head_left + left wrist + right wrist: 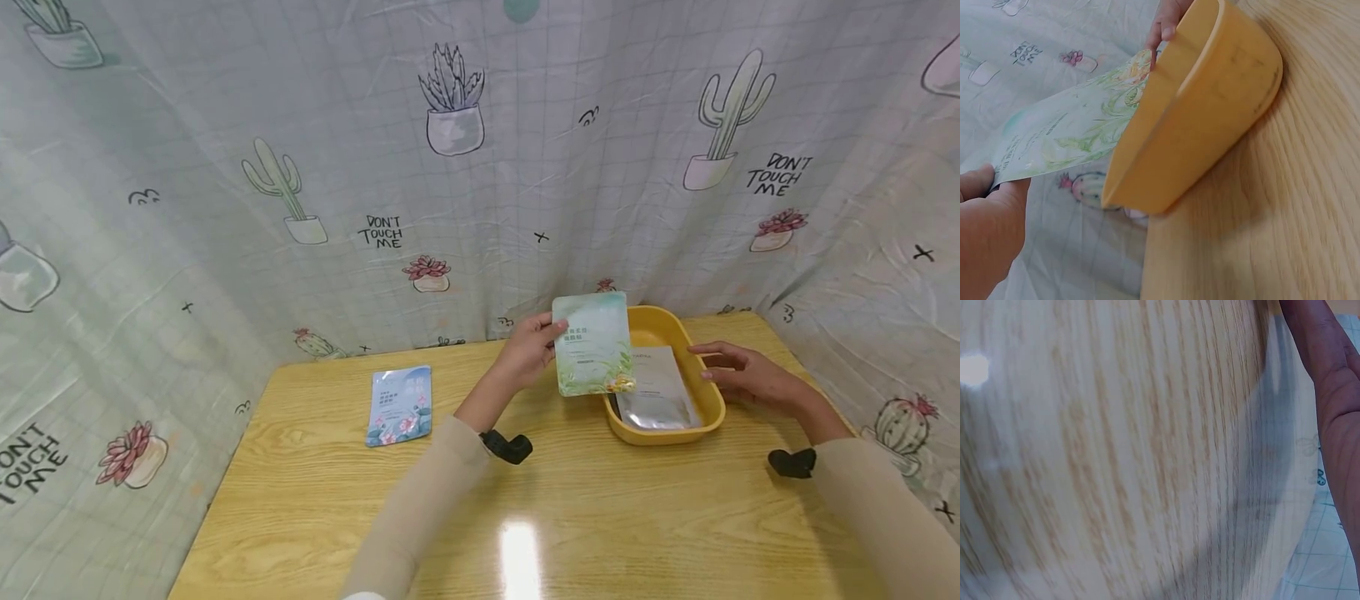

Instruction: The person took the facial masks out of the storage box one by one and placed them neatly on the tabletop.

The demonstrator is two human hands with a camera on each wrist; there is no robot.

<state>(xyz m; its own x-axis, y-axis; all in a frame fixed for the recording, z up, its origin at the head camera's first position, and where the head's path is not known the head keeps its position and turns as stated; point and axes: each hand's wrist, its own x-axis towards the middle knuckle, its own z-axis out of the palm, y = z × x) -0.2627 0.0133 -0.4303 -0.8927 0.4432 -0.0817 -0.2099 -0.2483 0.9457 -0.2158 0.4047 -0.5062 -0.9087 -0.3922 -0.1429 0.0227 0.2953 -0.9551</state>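
My left hand (pixel 531 346) pinches a pale green sachet (pixel 592 346) by its left edge, thumb on the printed face. The sachet, printed with leaves and a flower, hangs tilted over the left side of a yellow plastic basin (pixel 708 421). Inside the basin lies a silvery-white sachet (pixel 656 383), partly hidden by the green one. My right hand (pixel 757 383) touches the basin's right rim with loosely extended fingers. In the left wrist view, the left thumb and fingers grip the end of the green sachet (pixel 1066 134).
A blue sachet with pink flowers (pixel 400 406) lies flat at the left of the wooden table (pixel 300 500). Behind and beside the table hangs a curtain (pixel 510 192) with cactus prints. The right wrist view mostly shows wood grain.
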